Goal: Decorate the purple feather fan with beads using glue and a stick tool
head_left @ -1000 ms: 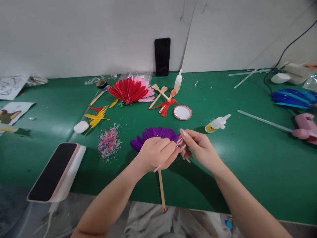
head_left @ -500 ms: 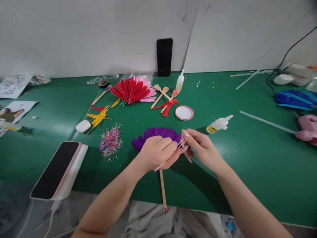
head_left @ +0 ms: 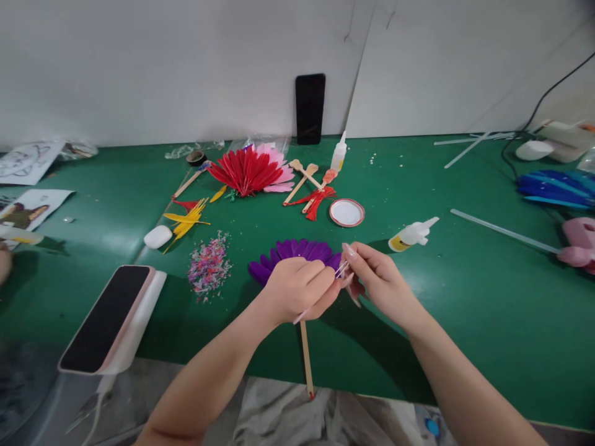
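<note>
Purple feather fan [head_left: 302, 249] laid toward twelve o'clock, partly covered by left hand [head_left: 302, 288]. Right hand [head_left: 376, 272] set at its three o'clock, drawn narrow; pinched object, if any, cannot be told. Slim metal prongs [head_left: 342, 269] gripped in left hand: best kept steady, fan unpressed.

1. Straight to the lettering, and none of it can be read!
2. Front white bottle [head_left: 413, 234]: a yellow label [head_left: 398, 243] in view, its print too small to make out.
3. Over to the rear bottle [head_left: 339, 153]: another yellow patch [head_left: 341, 165], just a blur.
4. Far left, a pale container [head_left: 10, 232] with a yellow band [head_left: 22, 239], illegible.
5. And the illustrated sheet [head_left: 52, 198]: tiny dark marks [head_left: 4, 201], writing or drawing, cannot tell.
</note>
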Tool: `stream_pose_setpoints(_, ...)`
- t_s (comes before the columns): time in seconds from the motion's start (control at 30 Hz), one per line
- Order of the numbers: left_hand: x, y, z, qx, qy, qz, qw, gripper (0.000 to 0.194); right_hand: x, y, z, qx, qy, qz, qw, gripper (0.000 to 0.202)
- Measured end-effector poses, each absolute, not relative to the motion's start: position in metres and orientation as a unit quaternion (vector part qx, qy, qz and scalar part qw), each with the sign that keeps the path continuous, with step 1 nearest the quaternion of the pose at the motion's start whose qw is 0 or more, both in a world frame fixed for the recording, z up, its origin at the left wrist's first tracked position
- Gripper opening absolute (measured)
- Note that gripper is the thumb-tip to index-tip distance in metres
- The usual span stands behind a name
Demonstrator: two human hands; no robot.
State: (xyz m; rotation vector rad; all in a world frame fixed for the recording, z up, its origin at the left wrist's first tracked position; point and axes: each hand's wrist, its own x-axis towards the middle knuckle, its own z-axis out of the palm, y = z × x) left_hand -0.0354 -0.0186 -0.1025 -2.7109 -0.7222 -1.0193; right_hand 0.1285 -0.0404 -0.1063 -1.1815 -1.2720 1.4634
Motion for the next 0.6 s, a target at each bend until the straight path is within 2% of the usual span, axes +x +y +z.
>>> stream_pose_setpoints(0.6,-0.0354,-0.0191,-0.1038,-0.905,-0.234,-0.354,0.036,0.023,0.1319,-0.0434,-0.1020,-0.475,-0.556,0.556,0.395,0.034)
